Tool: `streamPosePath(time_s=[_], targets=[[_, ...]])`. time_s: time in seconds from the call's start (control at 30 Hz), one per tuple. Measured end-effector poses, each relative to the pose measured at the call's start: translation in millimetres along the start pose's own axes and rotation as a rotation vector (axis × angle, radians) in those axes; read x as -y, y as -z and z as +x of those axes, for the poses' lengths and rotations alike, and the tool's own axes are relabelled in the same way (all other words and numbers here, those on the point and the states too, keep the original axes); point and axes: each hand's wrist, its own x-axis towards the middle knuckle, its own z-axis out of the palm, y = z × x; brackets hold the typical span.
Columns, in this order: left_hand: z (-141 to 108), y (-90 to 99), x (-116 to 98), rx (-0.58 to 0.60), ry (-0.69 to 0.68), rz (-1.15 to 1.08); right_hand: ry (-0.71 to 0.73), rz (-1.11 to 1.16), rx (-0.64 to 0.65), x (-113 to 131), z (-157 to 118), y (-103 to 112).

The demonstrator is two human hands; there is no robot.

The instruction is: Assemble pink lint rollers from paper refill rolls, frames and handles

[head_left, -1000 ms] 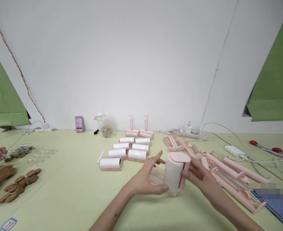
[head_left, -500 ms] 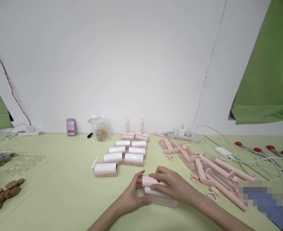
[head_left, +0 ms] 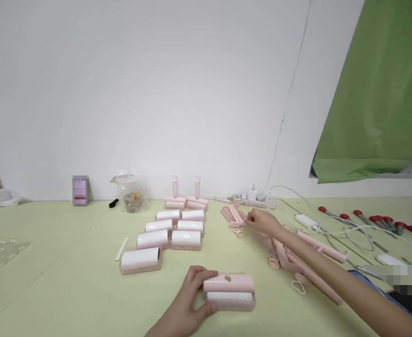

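My left hand (head_left: 193, 299) grips the left end of a pink roller case (head_left: 230, 283) with a white roll showing, which rests on the table at the front. A round hole shows in its pink top. My right hand (head_left: 262, 222) reaches to the pile of pink handle parts (head_left: 290, 262) on the right, its fingers pressed together at the pile's far end; what they hold is hidden. Behind my left hand, several white rolls (head_left: 188, 238) lie in clear cases in two columns. Two pink rollers with upright handles (head_left: 197, 188) stand by the wall.
A power strip (head_left: 255, 201) with cables runs along the wall. Red-ended tools (head_left: 358, 214) and a white adapter (head_left: 307, 221) lie at the right. A plastic bag with a tape roll (head_left: 133, 199) and a white strip (head_left: 121, 249) are on the left.
My right hand has left the roller case and moved right and away to the pink parts. My left hand stays on the case. The view has turned to the right.
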Motion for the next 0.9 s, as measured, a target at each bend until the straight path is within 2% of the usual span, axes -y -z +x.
streamPosePath(time_s=[0.13, 0.27, 0.4, 0.5, 0.6, 0.7, 0.8, 0.9], targets=[[0.0, -4.1, 2.9, -0.029, 0.052, -0.031, -0.105, -0.13, 0.074, -5.3, -2.9, -21.3], [0.9, -6.7, 7.4, -0.066, 0.089, -0.059, -0.156, -0.151, 0.103, -7.0, -15.0, -35.5], [0.6, -5.9, 7.2, -0.066, 0.15, -0.039, -0.189, -0.072, 0.117, -11.5, -19.2, -32.3], [0.5, -4.6, 4.9, -0.058, 0.157, -0.044, -0.175, 0.05, 0.105, -12.4, -22.9, -15.7], [1.0, -3.7, 3.9, -0.05, 0.144, -0.036, -0.066, 0.254, 0.093, -3.4, -34.2, 5.8], [2.0, -3.4, 4.7, -0.053, 0.122, -0.017, 0.126, 0.519, 0.125, 18.6, -54.6, 16.9], [2.6, -3.7, 6.0, -0.064, 0.098, -0.015, 0.265, 0.703, 0.156, 44.9, -76.0, 13.0], [2.7, -4.2, 7.1, -0.069, 0.082, -0.017, 0.333, 0.77, 0.128, 62.3, -88.8, 5.6]])
